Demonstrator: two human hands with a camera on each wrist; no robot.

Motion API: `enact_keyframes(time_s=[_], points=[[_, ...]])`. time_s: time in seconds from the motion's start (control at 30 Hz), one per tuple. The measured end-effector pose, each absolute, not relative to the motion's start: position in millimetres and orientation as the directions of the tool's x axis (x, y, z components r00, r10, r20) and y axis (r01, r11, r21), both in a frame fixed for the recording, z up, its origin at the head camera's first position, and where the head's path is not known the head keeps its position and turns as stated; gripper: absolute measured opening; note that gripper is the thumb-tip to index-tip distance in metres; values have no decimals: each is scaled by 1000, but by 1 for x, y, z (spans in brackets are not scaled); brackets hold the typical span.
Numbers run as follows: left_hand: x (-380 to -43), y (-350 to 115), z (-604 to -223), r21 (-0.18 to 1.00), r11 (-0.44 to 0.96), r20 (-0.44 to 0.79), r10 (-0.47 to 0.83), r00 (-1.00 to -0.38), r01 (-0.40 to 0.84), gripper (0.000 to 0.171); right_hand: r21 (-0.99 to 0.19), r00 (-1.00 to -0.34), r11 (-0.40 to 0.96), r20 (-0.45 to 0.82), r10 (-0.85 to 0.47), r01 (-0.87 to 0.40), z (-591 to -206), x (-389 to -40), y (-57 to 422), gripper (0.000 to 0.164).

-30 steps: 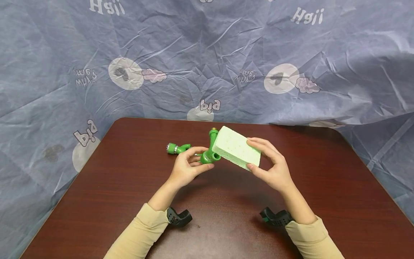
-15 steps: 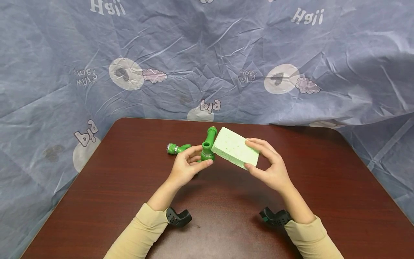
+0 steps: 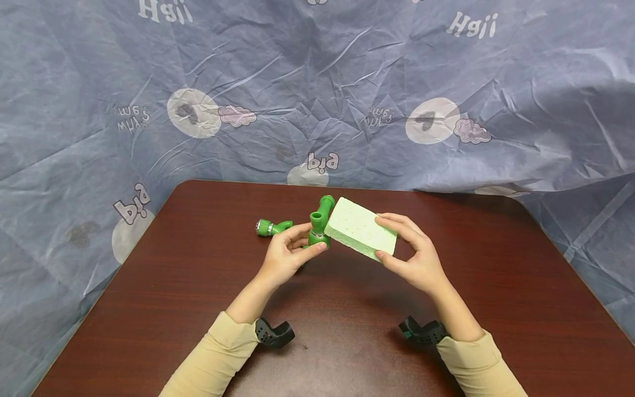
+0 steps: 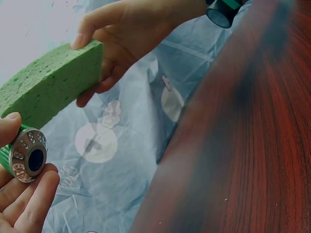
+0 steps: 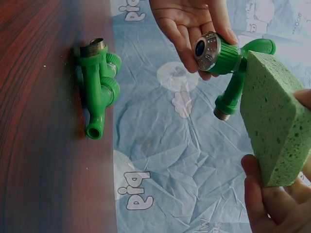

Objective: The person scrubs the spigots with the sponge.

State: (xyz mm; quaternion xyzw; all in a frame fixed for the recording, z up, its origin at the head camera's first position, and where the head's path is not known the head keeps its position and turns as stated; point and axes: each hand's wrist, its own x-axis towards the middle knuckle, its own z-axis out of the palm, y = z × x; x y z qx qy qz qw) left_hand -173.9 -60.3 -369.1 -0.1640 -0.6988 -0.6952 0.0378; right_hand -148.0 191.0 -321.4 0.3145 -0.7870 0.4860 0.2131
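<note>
My left hand (image 3: 283, 256) pinches a green plastic tap (image 3: 317, 227) by its ribbed knob, above the table. In the left wrist view, the knob's silver end cap (image 4: 29, 155) faces the camera. My right hand (image 3: 419, 256) grips a pale green sponge (image 3: 362, 227) by its near right end, thumb below and fingers on top. The sponge's left end lies against or very close to the tap; contact is hard to tell. A second green tap (image 5: 95, 92), with a threaded metal end, lies on the table beyond my left hand, which partly hides it in the head view.
The dark red-brown wooden table (image 3: 337, 336) extends under both hands. A blue-grey printed cloth (image 3: 347, 82) hangs behind it and at the sides. Black camera mounts (image 3: 275, 333) sit at both wrists.
The tap has turned in my left hand, so its open spout has swung from the lower right to point upward. The sponge has shifted slightly left and down.
</note>
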Motion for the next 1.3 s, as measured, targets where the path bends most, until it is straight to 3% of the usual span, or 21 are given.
enact_keyframes(time_s=[0.4, 0.73, 1.03, 1.3], points=[[-174, -61, -368, 955, -15, 295, 173, -940, 297, 46, -612, -709, 366, 652, -267, -701, -320, -149, 194, 49], [-175, -61, -369, 939, -96, 341, 120, -932, 331, 46, -589, -696, 394, 680, -230, -706, -319, -150, 197, 48], [-177, -60, -368, 916, -123, 381, -25, -924, 381, 38, -626, -704, 339, 682, -201, -703, -315, -148, 200, 47], [-178, -61, -367, 884, -136, 444, -53, -894, 447, 38, -597, -644, 251, 742, -188, -762, -315, -149, 202, 45]])
